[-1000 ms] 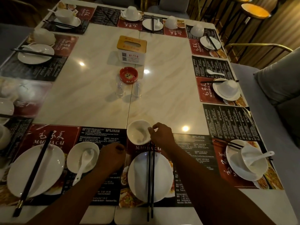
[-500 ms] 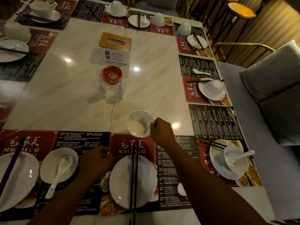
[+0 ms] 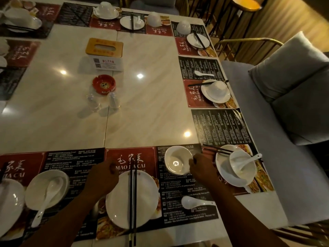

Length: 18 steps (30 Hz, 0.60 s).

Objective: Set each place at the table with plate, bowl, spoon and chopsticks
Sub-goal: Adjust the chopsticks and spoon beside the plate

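Observation:
A white bowl [image 3: 177, 160] sits on the dark half of the placemat [image 3: 178, 191] in front of me, and my right hand [image 3: 202, 167] pinches its right rim. Left of it lies a white plate [image 3: 118, 198] with a pair of black chopsticks [image 3: 132, 200] laid across it. My left hand [image 3: 103, 177] rests at the plate's upper left edge, fingers curled, holding nothing I can see. A white spoon [image 3: 193, 202] lies loose on the placemat below the bowl.
To the right stands a plate with a bowl and spoon [image 3: 240, 164]; to the left a bowl with a spoon [image 3: 47, 188]. Mid-table are a red ashtray [image 3: 104, 84], two clear shakers [image 3: 114, 100] and a tissue box [image 3: 105, 52]. A grey sofa [image 3: 284, 122] borders the right edge.
My right hand has carried the bowl from the bare table above the plate down and right onto the dark placemat. The view has swung right. My left hand stays beside the plate.

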{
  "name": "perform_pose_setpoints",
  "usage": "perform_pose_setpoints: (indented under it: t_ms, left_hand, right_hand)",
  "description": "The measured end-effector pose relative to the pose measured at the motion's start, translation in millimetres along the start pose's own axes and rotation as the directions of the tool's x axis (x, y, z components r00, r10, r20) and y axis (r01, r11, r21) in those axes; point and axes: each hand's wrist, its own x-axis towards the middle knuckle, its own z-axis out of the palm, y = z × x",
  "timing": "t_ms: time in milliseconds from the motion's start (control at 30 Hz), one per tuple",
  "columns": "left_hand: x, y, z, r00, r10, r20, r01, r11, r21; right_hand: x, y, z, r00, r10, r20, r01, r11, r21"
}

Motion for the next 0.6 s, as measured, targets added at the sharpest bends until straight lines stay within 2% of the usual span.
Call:
perform_pose_setpoints:
  t_ms: [167,500,533,600]
  left_hand:
    - [-5,1,0,0.999,-0.024,0.021,0.024,1.0,-0.017]
    - [-9,0,-1,0.998,-0.053,0.044,0.055,0.998,-0.039]
    - [-9,0,-1,0.998,-0.052,0.045,0.054,0.998,-0.035]
    - [-10,-3,-3,0.997,-0.046,0.054,0.049,0.998,-0.037]
  right_hand:
    - [-5,8,12,0.998,-0.031,0.048,0.031,0.999,0.005]
    - [-6,9,15,0.998,-0.067,0.02,0.068,0.998,-0.014]
    - [-10,5,13,0.999,-0.051,0.001,0.051,0.998,-0.047]
    - [-21,-9,6,0.989,-0.058,-0.137,0.032,0.983,-0.183]
